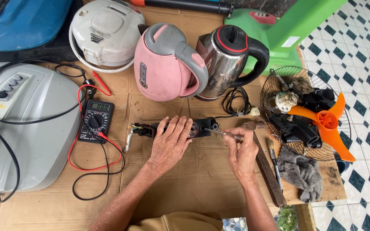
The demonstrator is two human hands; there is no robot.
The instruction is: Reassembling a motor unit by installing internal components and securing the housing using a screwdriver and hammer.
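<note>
left hand [171,143] – clasps black plastic motor housing [202,127] | right hand [241,155] – pinches slim metal screwdriver [227,134] at housing's right end | brown cardboard sheet [202,179] beneath

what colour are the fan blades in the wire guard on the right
Orange fan blades, lying in the black wire guard; the head view shows them best.

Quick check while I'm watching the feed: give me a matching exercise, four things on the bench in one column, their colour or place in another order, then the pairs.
Things:
1. kettle beside the steel one
2. fan blade
3. multimeter
4. rag

Descriptions:
A. orange, lying on a wire fan guard
B. grey, crumpled by a paintbrush
C. pink with a grey lid
D. black, with red and black leads, left of the left hand

Pairs: 1-C, 2-A, 3-D, 4-B
</note>
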